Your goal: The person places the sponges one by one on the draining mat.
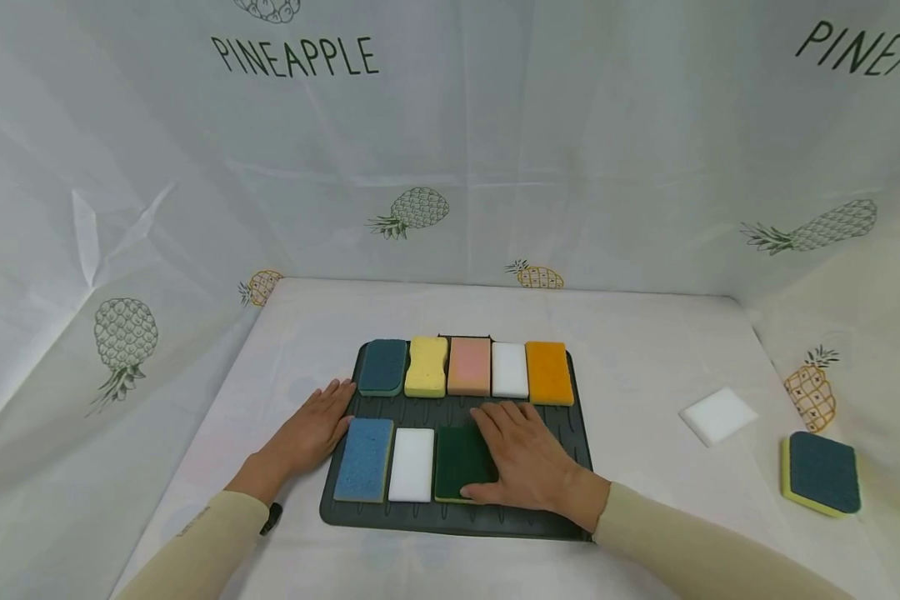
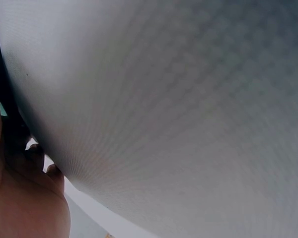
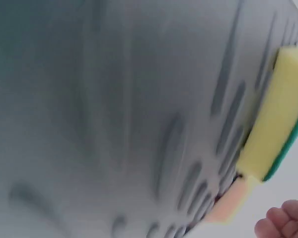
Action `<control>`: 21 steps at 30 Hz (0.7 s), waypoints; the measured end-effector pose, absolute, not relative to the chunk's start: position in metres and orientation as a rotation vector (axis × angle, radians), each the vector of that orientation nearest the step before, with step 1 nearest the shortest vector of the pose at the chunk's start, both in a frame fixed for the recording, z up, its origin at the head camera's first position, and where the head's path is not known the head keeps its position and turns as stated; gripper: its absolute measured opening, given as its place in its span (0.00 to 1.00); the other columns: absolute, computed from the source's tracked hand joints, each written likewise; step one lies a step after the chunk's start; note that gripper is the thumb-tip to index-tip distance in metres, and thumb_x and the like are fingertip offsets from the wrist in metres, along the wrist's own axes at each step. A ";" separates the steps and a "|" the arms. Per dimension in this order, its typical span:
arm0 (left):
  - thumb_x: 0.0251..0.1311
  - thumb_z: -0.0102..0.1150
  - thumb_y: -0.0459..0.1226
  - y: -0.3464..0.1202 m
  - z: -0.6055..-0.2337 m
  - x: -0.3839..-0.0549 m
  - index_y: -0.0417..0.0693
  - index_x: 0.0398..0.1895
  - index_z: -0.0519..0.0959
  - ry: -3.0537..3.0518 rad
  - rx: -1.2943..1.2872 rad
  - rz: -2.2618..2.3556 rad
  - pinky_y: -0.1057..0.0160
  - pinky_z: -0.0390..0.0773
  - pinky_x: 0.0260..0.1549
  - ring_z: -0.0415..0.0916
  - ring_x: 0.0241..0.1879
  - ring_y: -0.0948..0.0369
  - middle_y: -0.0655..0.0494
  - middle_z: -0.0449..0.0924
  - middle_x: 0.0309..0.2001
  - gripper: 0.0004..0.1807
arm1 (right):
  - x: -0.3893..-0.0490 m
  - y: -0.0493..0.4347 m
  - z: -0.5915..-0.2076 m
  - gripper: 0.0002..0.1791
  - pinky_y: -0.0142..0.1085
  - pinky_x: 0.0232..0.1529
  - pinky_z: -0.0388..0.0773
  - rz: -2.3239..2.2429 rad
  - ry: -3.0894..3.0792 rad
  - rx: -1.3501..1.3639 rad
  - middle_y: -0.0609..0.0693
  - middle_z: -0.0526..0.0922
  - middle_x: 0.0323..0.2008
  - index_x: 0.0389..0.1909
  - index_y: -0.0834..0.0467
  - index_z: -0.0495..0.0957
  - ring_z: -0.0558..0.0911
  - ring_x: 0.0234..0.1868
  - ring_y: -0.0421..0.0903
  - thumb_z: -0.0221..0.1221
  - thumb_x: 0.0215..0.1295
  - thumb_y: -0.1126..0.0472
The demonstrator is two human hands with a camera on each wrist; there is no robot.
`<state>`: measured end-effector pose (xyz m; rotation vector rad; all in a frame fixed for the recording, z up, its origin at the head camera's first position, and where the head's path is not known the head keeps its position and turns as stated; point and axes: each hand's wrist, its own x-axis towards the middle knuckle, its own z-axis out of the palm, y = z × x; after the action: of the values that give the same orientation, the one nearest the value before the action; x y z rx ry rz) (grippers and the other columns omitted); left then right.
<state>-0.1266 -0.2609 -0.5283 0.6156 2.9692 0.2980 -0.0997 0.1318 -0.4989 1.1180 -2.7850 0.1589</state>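
Note:
A dark green scouring sponge (image 1: 459,458) with a yellow layer lies at the right end of the front row on a black ridged mat (image 1: 487,523). Over its right side is my right hand (image 1: 523,460), thumb at the near end and fingers spread toward the far end. From the right wrist, the sponge's yellow side (image 3: 274,116) sits against the mat, with a gap to the loosely bent fingertips (image 3: 275,223). My left hand (image 1: 311,431) lies flat, fingers straight, at the mat's left edge. The left wrist view is mostly pale cloth beside that hand's fingers.
In the front row are a blue sponge (image 1: 363,460) and a white sponge (image 1: 411,465). Behind stand several more, including a pink sponge (image 1: 469,367) and an orange sponge (image 1: 550,373). Farther right lie a white block (image 1: 718,416) and a blue-topped yellow sponge (image 1: 822,472).

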 end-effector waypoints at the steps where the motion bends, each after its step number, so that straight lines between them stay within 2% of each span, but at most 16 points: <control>1: 0.83 0.49 0.42 -0.261 -0.528 -0.126 0.33 0.82 0.57 2.969 0.613 0.298 0.36 0.59 0.78 0.55 0.81 0.38 0.37 0.59 0.81 0.34 | -0.102 0.135 -0.498 0.59 0.54 0.66 0.75 0.160 -2.762 1.110 0.56 0.76 0.69 0.75 0.60 0.70 0.75 0.66 0.54 0.52 0.61 0.15; 5: 0.82 0.49 0.42 -0.260 -0.527 -0.125 0.33 0.82 0.58 2.970 0.608 0.301 0.36 0.59 0.78 0.55 0.81 0.38 0.36 0.60 0.81 0.33 | -0.111 0.151 -0.495 0.55 0.54 0.64 0.77 0.161 -2.689 1.059 0.57 0.78 0.65 0.73 0.61 0.71 0.77 0.64 0.55 0.56 0.63 0.20; 8: 0.83 0.49 0.42 -0.260 -0.527 -0.125 0.33 0.82 0.58 2.973 0.610 0.296 0.36 0.59 0.78 0.55 0.81 0.38 0.36 0.60 0.80 0.33 | -0.117 0.168 -0.497 0.53 0.54 0.61 0.77 0.166 -2.652 1.009 0.58 0.79 0.63 0.72 0.62 0.72 0.78 0.61 0.56 0.56 0.65 0.21; 16: 0.83 0.49 0.42 -0.261 -0.530 -0.126 0.33 0.82 0.57 2.979 0.605 0.284 0.37 0.58 0.79 0.55 0.81 0.39 0.37 0.60 0.81 0.34 | -0.129 0.213 -0.504 0.51 0.57 0.56 0.75 0.165 -2.573 0.870 0.63 0.79 0.59 0.68 0.66 0.72 0.78 0.57 0.62 0.39 0.75 0.22; 21: 0.82 0.50 0.42 -0.260 -0.529 -0.125 0.33 0.82 0.57 2.977 0.596 0.284 0.37 0.58 0.79 0.55 0.81 0.39 0.37 0.60 0.81 0.34 | -0.133 0.244 -0.505 0.54 0.61 0.53 0.76 0.144 -2.550 0.787 0.68 0.79 0.58 0.68 0.70 0.71 0.77 0.57 0.67 0.34 0.77 0.23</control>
<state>-0.1252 -0.2601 -0.5291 0.5961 2.9773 0.2845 -0.1333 0.2442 -0.5046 0.7867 -2.5504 0.1443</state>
